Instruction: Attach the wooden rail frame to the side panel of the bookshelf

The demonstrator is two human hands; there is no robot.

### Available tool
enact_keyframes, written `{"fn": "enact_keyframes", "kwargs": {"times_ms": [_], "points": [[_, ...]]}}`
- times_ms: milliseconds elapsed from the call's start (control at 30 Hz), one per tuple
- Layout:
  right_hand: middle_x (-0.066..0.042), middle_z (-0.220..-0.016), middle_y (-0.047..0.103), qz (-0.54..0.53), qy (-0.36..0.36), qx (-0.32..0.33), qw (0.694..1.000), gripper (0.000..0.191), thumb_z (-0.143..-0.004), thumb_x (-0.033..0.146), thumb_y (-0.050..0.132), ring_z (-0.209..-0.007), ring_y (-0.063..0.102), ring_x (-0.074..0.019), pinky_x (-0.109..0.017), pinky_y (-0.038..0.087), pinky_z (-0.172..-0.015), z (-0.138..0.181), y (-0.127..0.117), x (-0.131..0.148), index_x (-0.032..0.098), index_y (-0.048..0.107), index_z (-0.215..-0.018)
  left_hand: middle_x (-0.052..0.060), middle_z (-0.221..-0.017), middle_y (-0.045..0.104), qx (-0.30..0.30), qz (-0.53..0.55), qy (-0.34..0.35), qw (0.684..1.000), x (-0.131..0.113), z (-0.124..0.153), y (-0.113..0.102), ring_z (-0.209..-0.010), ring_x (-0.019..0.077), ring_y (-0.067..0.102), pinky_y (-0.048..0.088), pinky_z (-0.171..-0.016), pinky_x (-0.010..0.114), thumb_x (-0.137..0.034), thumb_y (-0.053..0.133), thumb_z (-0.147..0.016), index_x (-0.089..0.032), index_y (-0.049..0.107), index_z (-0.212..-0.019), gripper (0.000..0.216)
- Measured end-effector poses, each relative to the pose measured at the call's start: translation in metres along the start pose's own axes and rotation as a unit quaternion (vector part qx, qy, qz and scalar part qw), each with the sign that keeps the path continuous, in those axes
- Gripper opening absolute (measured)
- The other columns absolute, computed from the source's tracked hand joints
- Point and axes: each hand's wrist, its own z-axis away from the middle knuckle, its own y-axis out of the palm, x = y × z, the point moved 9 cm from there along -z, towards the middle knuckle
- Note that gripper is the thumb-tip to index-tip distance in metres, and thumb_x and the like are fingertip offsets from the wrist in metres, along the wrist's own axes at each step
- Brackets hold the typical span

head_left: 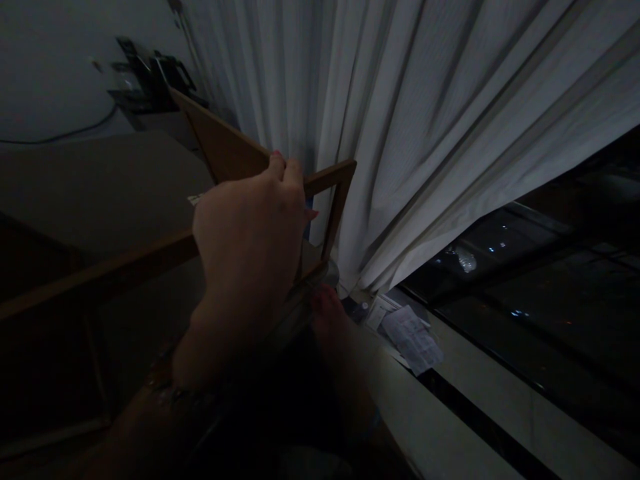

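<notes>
1. The left hand (250, 233) is bare, with long nails painted pinkish red.
2. A beaded bracelet (170, 393) circles the left wrist, just below the hand.
3. The right hand (333, 320), right of the bracelet, shows one pinkish-red thumbnail; the rest is in shadow.

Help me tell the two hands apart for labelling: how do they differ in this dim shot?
The left hand is raised and fairly well lit, fingers curled in a grip over the top rail of the wooden frame; the right hand sits lower, in deep shadow. The left hand shows its whole back, the right hand only part, against a clear object too dark to identify. Both show red nails.
</notes>
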Motion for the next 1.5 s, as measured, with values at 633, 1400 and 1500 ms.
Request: {"fn": "enact_keyframes", "kwargs": {"times_ms": [633,1400,1500], "points": [[-0.001,-0.086,0.071,0.204,-0.049,-0.072,0.975,0.023,-0.079,0.039,0.065,-0.082,0.063,-0.0158,-0.029,0.050,-0.078,0.010,-0.022,0.029,0.022,0.076,-0.089,0.005,-0.127,0.062,-0.011,-0.010,0.006,1.000,0.000,-0.002,0.002,-0.109,0.0294,0.062,0.050,-0.091,0.036,-0.044,0.047,-0.087,-0.025,0.050,-0.130,0.047],[-0.002,-0.083,0.075,0.192,-0.094,-0.081,0.974,0.053,-0.082,0.040,0.065,-0.079,0.070,-0.0181,-0.031,0.052,-0.077,0.009,-0.018,0.031,0.020,0.053,-0.130,0.017,-0.124,0.062,0.002,-0.076,0.041,0.996,-0.008,-0.001,-0.001,-0.091,0.0384,0.066,0.053,-0.065,0.044,-0.044,0.043,-0.091,-0.014,0.049,-0.125,0.046],[-0.003,-0.078,0.075,0.110,-0.024,-0.075,0.991,0.036,-0.079,0.045,0.067,-0.074,0.071,-0.0189,-0.030,0.053,-0.070,0.004,-0.020,0.018,0.018,0.064,-0.103,0.012,-0.115,0.067,-0.057,-0.097,0.028,0.993,-0.006,-0.002,-0.002,-0.083,0.0349,0.068,0.054,-0.062,0.043,-0.045,0.054,-0.087,-0.019,0.053,-0.117,0.040]]}}
